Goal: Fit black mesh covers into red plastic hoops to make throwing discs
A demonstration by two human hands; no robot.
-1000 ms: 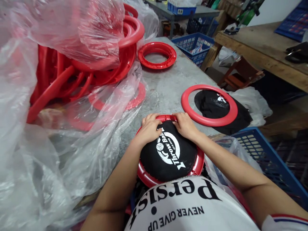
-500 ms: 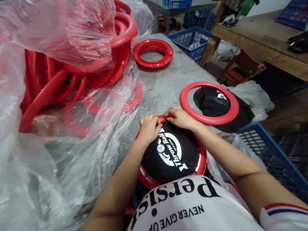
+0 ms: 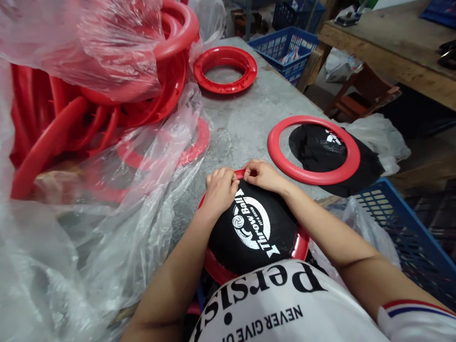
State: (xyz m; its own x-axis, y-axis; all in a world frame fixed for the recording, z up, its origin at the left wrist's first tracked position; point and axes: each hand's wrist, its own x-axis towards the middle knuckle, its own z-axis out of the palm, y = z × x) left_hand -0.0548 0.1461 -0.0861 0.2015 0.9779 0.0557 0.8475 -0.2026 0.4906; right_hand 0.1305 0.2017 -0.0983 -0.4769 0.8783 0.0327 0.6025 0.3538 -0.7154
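Note:
Close to my body, a red plastic ring (image 3: pixel 302 242) lies with black mesh fabric (image 3: pixel 219 242) stretched over it, printed in white with "Throw Ball". At its far rim my left hand (image 3: pixel 221 190) is closed, fingers curled over the fabric edge. Just to the right, my right hand (image 3: pixel 263 175) pinches the same edge, thumb and forefinger together. A short strip of red rim shows between the hands. The ring's near side is partly hidden by my shirt.
Another red ring (image 3: pixel 280 159) lies over a black mesh piece (image 3: pixel 368 166) on the right. A deeper red ring (image 3: pixel 228 88) sits farther back on the grey table (image 3: pixel 231 118). Clear plastic bags (image 3: pixel 138 247) and piled red rings (image 3: pixel 53 137) crowd the left. A blue crate (image 3: pixel 409 223) stands right.
The view has shifted slightly. My right fingers have curled into a tighter pinch at the far rim. My left hand stays nearly in place.

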